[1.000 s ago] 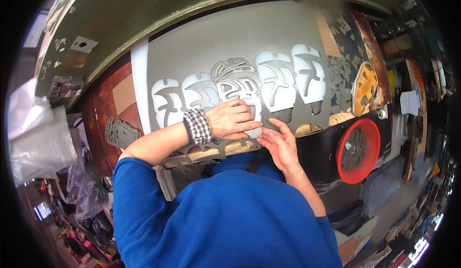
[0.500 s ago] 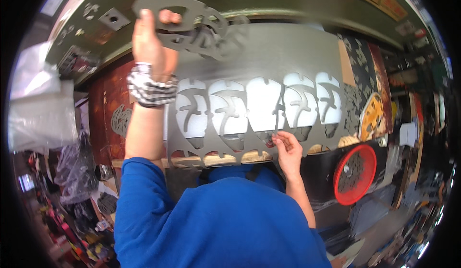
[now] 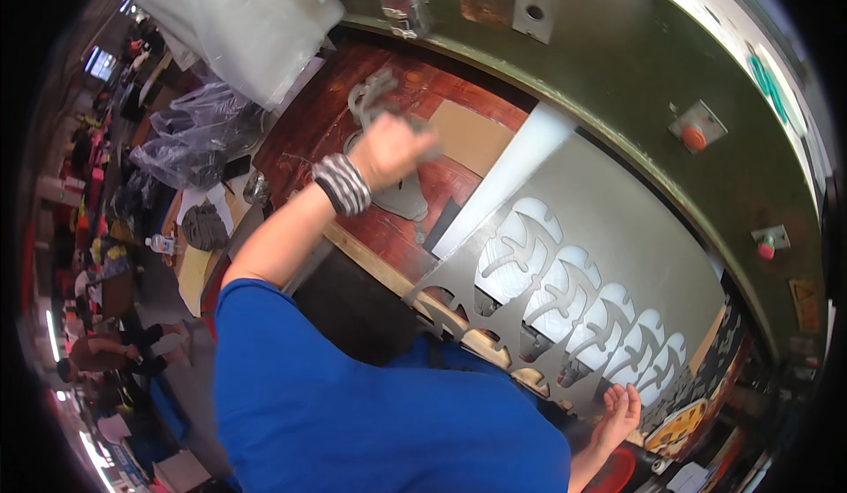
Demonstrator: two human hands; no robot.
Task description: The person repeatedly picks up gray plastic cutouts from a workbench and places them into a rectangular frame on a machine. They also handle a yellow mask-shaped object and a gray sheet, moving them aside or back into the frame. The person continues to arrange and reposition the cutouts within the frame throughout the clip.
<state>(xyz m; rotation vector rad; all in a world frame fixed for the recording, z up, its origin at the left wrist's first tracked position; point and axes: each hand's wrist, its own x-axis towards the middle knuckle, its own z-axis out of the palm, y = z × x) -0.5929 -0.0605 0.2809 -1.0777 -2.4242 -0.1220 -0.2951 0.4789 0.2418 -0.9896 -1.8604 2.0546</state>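
Observation:
My left hand (image 3: 393, 153), slightly blurred, is closed on a flat grey cut-out piece (image 3: 401, 195) above the red-brown wooden tabletop (image 3: 304, 140). Curved grey strips of it stick out beyond the wrist and fingers; part is hidden under my hand. To the right lies a large grey sheet (image 3: 631, 202) with a row of sole-shaped cuts, white showing through them and curved grey strips crossing them. My right hand (image 3: 618, 413) is at the sheet's near right edge, fingers loosely bent and apart, with nothing visible in them.
A green machine beam (image 3: 609, 60) with a red button (image 3: 694, 140) runs behind the sheet. Brown cardboard (image 3: 472, 135) lies on the tabletop. Clear plastic (image 3: 238, 25) hangs at the upper left. A yellow cutting form (image 3: 678, 424) and a red tub (image 3: 616, 471) are at the lower right.
My left hand has carried the grey cut-out piece from above the sheet to the tabletop at left. The view has turned left. My right hand's pinch has loosened near the sheet's edge.

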